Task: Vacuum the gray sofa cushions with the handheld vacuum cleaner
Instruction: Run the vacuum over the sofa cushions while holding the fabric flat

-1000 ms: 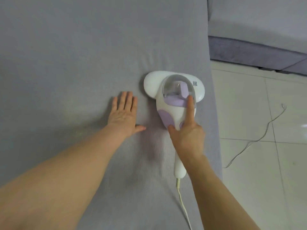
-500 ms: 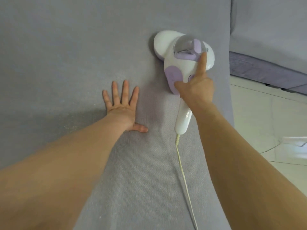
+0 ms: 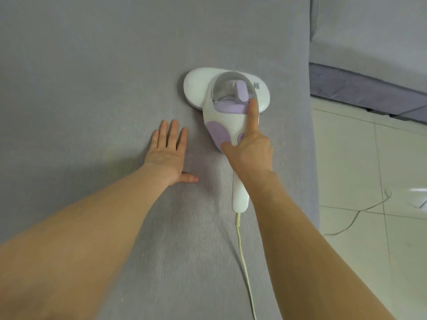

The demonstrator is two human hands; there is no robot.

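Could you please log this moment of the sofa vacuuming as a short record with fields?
surface: gray sofa cushion
tool: handheld vacuum cleaner, flat on the cushion near its right edge
right hand: grips the handle, index finger stretched along the body
left hand: flat on the cushion, beside the vacuum, apart from it
cord: trails back from the handle
floor: pale tiles, a thin wire lying on them

A home living room: gray sofa cushion (image 3: 92, 77) (fabric-covered) beside pale tiled floor (image 3: 360, 158).
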